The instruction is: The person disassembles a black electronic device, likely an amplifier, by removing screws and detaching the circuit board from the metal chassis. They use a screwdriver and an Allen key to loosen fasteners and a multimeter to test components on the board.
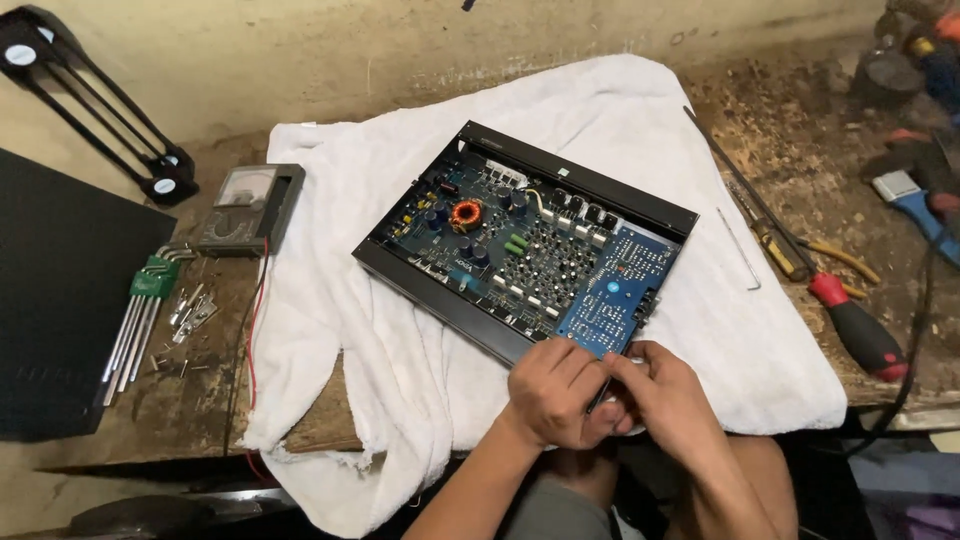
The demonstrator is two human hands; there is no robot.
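Note:
An opened black amplifier chassis (520,245) lies tilted on a white towel (400,350). Inside it are a dark circuit board with a copper coil (465,213) and a smaller blue board (615,285) at its near right end. Both hands meet at that near right corner. My left hand (555,393) is curled, knuckles up, against the chassis edge. My right hand (665,395) presses in beside it. A thin dark tool (598,398) shows between the two hands; which hand grips it is unclear.
On the wooden bench left of the towel lie a grey analog multimeter (248,208), a green set of hex keys (145,310) and loose screws (190,315). To the right lie a red-handled screwdriver (855,330), a thin hex key (740,250) and pliers (800,255).

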